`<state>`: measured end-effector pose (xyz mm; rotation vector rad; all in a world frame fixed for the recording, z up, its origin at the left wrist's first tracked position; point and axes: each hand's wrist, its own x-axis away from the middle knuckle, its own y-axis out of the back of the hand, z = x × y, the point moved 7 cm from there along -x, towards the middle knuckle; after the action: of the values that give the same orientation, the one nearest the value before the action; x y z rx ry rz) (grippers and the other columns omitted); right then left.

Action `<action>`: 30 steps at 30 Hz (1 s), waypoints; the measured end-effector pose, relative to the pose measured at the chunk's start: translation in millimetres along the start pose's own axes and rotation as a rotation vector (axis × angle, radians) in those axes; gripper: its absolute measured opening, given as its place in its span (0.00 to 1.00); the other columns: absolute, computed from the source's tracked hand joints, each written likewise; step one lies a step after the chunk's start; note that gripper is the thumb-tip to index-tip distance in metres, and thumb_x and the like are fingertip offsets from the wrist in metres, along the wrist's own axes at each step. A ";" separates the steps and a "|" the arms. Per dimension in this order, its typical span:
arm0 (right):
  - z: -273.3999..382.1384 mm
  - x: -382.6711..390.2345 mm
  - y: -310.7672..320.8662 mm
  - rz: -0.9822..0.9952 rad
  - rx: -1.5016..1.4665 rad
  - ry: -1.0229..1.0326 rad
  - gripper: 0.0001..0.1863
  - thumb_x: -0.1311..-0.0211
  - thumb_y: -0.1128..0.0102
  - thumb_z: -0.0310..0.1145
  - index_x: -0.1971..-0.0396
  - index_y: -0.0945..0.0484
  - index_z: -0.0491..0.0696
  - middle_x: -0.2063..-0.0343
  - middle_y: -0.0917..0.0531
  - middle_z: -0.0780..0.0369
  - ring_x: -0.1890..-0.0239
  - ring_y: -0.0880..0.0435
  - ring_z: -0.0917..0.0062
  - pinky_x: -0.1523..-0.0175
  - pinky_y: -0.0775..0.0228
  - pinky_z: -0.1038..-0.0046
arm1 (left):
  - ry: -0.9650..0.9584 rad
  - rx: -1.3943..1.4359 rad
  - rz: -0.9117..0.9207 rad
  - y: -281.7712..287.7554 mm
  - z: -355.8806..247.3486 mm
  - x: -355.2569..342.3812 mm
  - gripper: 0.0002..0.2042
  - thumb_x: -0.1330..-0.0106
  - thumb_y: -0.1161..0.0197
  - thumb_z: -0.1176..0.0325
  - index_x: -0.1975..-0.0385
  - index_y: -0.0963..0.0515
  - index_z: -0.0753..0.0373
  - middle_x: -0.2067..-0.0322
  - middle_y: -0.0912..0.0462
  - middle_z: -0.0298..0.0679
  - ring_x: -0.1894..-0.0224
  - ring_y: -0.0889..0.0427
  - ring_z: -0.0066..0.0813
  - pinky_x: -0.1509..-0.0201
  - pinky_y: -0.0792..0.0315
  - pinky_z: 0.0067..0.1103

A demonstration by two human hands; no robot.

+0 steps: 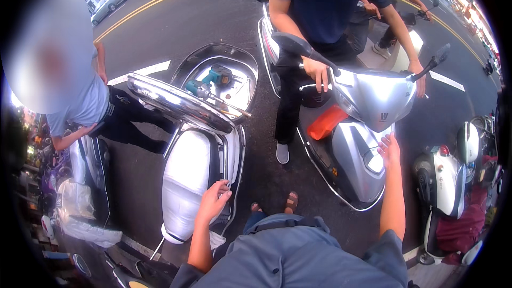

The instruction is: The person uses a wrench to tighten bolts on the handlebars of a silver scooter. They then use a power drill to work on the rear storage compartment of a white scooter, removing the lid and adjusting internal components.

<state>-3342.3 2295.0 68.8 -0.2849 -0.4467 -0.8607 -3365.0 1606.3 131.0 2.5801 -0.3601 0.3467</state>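
My left hand [215, 201] is over the right edge of a white scooter seat [184, 170], beside the chrome rail [225, 162]. Its thumb and fingers are parted and slightly bent; I cannot tell if they touch the rail. My right hand [390, 151] is raised, fingers apart, at the front panel of a silver scooter [354, 152], with nothing in it. Behind the white seat, a round top box [248, 58] stands with its chrome-edged lid [176, 101] raised. A teal power drill [217, 76] and other tools lie inside.
A person in a dark shirt [325, 10] holds the silver scooter's handlebars, an orange bag [325, 121] at the footwell. Another person [114, 112] stands at left. Parked scooters [448, 181] line the right; a car [110, 4] is across the road.
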 end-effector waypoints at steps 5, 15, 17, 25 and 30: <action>33.6 -79.3 -82.2 0.078 -0.001 0.042 0.33 0.28 0.45 0.55 0.38 0.33 0.42 0.46 0.26 0.55 0.57 0.23 0.72 0.58 0.27 0.69 | 0.184 0.417 -0.037 6.3 10.2 0.3 0.17 0.29 0.39 0.69 0.43 0.26 0.67 0.56 0.15 0.43 0.52 0.18 0.29 0.46 0.25 0.25; 59.6 -110.1 -154.0 0.118 0.246 0.141 0.21 0.29 0.42 0.56 0.69 0.29 0.53 0.79 0.29 0.71 0.79 0.28 0.86 0.74 0.32 0.81 | 0.275 0.113 -0.091 -19.5 28.9 -115.1 0.18 0.32 0.35 0.64 0.46 0.22 0.65 0.61 0.14 0.43 0.59 0.14 0.30 0.51 0.23 0.25; 59.9 -101.3 -137.9 0.101 0.326 0.103 0.21 0.28 0.43 0.54 0.70 0.26 0.51 0.78 0.26 0.69 0.78 0.26 0.85 0.74 0.31 0.80 | 0.172 0.014 0.085 -51.4 1.3 -156.2 0.19 0.32 0.35 0.62 0.45 0.24 0.65 0.61 0.13 0.43 0.58 0.14 0.33 0.51 0.23 0.27; 60.7 -117.4 -182.4 0.258 0.404 0.175 0.20 0.29 0.38 0.47 0.75 0.24 0.48 0.79 0.20 0.66 0.79 0.23 0.85 0.72 0.29 0.80 | -0.020 0.065 0.305 -98.0 -74.7 -240.2 0.19 0.32 0.35 0.66 0.45 0.24 0.66 0.60 0.14 0.45 0.57 0.14 0.32 0.50 0.21 0.27; 64.9 -134.5 -193.6 0.269 0.384 0.175 0.21 0.31 0.35 0.49 0.76 0.23 0.47 0.80 0.19 0.66 0.79 0.23 0.85 0.72 0.30 0.80 | 0.151 0.034 0.197 -86.8 -67.9 -244.9 0.19 0.32 0.35 0.66 0.45 0.24 0.68 0.61 0.13 0.43 0.57 0.14 0.28 0.53 0.21 0.25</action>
<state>-3586.8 2290.6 71.9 0.0843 -0.3907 -0.5177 -3577.7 1759.6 73.2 2.5369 -0.5596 0.6183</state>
